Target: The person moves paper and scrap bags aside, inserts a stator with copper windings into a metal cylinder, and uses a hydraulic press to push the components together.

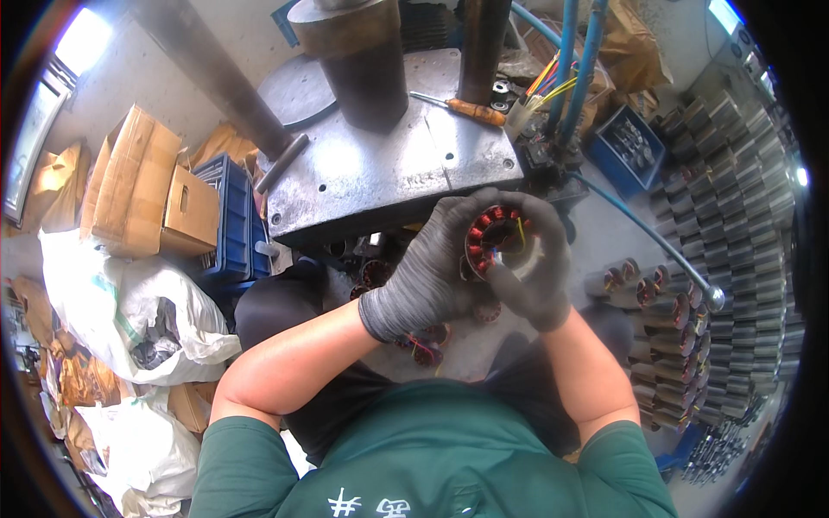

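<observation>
Fingers of the left hand (427, 259) and the right hand (542, 268), both gloved in grey, were wrapped around a single coil ring (476, 248), one from each side, the right thumb across its near edge. It was held up in front of the body, just short of the press table (380, 173). One yellow wire (521, 231) stuck out at its open end.

The ring looked fairly heavy for its size and stiff at the rim, probably smooth enough to slip. Its red windings and the thin wire seemed the fragile parts, so the outer wall was the safer place to grip, with both palms.

Below the hands, roughly four loose rings (427, 352) lay on the floor, overlapping, so that count was unsure. On the table were one screwdriver (477, 111) with a wooden handle and one metal rod (282, 163); one thick ram (361, 82) stood over it.

Farther out, to the left, were two cardboard boxes (129, 186) and two white sacks (95, 302). To the right were one blue bin (614, 167) of small parts and dozens of stacked grey tubes (734, 224), too crowded to count.
</observation>
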`<state>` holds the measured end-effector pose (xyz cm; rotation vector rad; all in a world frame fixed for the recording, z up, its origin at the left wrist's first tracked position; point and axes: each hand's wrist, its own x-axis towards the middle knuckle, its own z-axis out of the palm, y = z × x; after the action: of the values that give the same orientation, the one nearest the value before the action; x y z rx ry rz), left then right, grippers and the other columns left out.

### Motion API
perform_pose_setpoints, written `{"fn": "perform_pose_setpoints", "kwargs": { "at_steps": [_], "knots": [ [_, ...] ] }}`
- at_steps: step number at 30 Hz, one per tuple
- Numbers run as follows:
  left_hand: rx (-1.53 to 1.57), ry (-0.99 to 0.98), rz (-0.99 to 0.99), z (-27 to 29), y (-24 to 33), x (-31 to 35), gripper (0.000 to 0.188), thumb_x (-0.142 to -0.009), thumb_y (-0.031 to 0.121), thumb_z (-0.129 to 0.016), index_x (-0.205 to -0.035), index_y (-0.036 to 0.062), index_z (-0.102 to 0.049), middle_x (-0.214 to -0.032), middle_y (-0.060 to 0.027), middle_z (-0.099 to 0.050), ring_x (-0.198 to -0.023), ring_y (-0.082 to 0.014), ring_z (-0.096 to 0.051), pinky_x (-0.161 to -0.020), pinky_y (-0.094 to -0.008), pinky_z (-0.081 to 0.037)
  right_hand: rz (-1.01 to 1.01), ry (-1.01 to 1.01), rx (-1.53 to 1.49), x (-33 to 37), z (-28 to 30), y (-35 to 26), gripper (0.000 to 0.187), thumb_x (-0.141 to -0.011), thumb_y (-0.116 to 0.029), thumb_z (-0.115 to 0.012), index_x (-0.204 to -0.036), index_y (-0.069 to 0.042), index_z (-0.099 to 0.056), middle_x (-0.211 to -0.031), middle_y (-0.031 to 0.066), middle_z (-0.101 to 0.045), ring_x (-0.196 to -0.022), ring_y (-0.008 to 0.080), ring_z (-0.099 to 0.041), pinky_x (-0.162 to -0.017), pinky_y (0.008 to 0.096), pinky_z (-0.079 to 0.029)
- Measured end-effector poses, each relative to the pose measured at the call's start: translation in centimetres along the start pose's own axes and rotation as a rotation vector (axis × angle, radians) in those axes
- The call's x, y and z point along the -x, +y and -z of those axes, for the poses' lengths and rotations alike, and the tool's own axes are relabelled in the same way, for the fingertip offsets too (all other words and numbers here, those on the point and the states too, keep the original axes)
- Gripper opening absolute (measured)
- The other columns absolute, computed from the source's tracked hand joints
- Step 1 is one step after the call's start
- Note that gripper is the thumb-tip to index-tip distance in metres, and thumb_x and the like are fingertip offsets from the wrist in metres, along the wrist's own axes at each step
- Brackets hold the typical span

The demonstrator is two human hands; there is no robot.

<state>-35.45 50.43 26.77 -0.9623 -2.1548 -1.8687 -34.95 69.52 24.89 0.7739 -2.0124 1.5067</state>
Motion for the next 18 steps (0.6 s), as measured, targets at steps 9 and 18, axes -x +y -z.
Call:
{"fn": "perform_pose_setpoints", "kwargs": {
  "at_steps": [9, 18],
  "knots": [
    [-0.148, -0.052, -0.054, 1.4, 0.7, -1.2, 0.099, -0.061, 0.02, -0.098, -0.145, 0.0058, -0.048, -0.137, -0.0184, -0.049, -0.128, -0.0342, -0.057, -0.111, -0.0415, -0.051, 0.262, -0.154, 0.236, -1.7, 1.8, -0.5, 0.136, -0.063, -0.05, -0.098, -0.167, -0.012, -0.019, -0.146, 0.0238, -0.056, -0.134, 0.0385, -0.057, -0.123, 0.0553, -0.027],
    [-0.275, 0.017, -0.201, 2.5, 1.3, -1.4, 0.108, -0.054, 0.016, -0.104, -0.145, 0.0083, -0.046, -0.137, -0.0147, -0.048, -0.129, -0.0292, -0.055, -0.108, -0.0405, -0.053, 0.084, -0.085, 0.078, -0.6, 2.4, 0.1, 0.116, -0.073, -0.056, -0.09, -0.162, -0.009, -0.033, -0.15, 0.0244, -0.048, -0.136, 0.0347, -0.055, -0.116, 0.0481, -0.041]
  ]
}}
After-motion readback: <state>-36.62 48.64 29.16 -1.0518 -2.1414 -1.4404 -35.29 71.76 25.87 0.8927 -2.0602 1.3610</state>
